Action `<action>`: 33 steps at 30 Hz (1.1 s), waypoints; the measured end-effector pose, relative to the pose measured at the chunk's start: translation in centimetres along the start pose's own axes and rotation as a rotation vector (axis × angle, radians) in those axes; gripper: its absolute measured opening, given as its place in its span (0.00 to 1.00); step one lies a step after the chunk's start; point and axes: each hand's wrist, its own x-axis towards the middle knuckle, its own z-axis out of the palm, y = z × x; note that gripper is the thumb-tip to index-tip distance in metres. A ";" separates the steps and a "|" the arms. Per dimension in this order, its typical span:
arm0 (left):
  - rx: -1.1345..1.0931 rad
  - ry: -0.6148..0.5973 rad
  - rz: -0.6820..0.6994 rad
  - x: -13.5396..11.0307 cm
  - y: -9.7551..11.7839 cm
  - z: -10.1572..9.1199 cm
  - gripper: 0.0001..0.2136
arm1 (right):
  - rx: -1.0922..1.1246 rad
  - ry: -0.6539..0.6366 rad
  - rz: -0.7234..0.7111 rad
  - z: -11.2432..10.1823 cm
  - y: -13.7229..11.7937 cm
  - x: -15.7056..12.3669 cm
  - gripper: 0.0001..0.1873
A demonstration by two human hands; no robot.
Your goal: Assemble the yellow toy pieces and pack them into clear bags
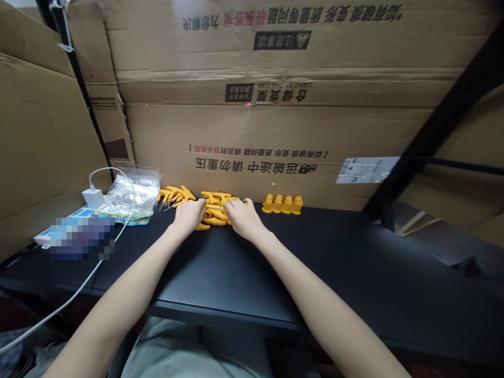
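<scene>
Both my hands reach to the far side of a black table [220, 273], into a pile of yellow-orange plastic pieces [214, 206]. My left hand [190, 213] rests on the left part of the pile, fingers curled over the pieces. My right hand [241, 214] lies on the right part, fingers bent and touching the pieces. What each hand grips is hidden by the fingers. More yellow pieces [175, 195] lie to the left of the pile. A row of several small yellow cone-shaped pieces [282, 204] stands upright to the right of my right hand.
Cardboard sheets [275, 115] wall in the table at the back and left. A crumpled clear plastic bag [132, 191] lies at the left, beside a white charger [93, 197] with a cable [71, 299] running off the front edge. A black frame bar [437, 126] slants at right.
</scene>
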 end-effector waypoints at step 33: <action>-0.349 0.308 -0.141 9.2 -10.6 6.6 0.11 | 0.415 0.243 1.233 4.6 13.1 -5.1 0.09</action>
